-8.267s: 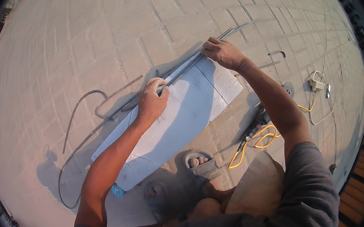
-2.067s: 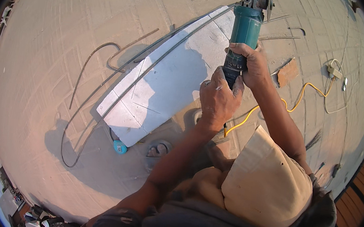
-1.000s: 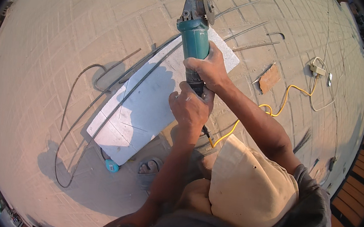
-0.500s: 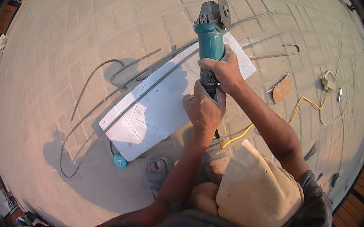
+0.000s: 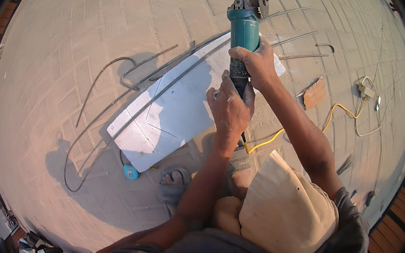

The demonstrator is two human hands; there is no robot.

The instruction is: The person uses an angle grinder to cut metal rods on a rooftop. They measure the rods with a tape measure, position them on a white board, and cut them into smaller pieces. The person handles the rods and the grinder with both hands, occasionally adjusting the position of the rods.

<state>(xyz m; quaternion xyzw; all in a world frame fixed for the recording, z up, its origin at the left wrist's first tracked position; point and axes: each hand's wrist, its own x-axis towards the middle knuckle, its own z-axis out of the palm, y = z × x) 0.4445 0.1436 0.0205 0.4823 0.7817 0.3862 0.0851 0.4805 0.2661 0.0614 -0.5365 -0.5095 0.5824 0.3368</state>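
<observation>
I hold a teal and black angle grinder [image 5: 245, 28] upright above the ground, its cutting disc [image 5: 263, 1] at the top. My right hand [image 5: 257, 64] wraps round the lower part of its teal body. Just below, my left hand [image 5: 231, 107] is at the black rear end, with fingers and thumb on either side of it. A yellow cord [image 5: 266, 142] runs from near the tool's tail. Beneath lies a white slab [image 5: 184, 112] with dark lines on it. Long bent metal rods [image 5: 158, 101] lie across and beside the slab, touching nothing in my hands.
A round blue tape measure [image 5: 130, 172] sits at the slab's near corner, close to my sandalled foot [image 5: 174, 180]. To the right are a brown broken piece [image 5: 313, 93], a short hooked rod [image 5: 326, 46] and a cord connector [image 5: 365, 92] on the paving [image 5: 71, 63].
The grinder has risen slightly up and to the right in view. My left-hand fingers have loosened and stretched along the rear end. Slab and rods have shifted only slightly in view.
</observation>
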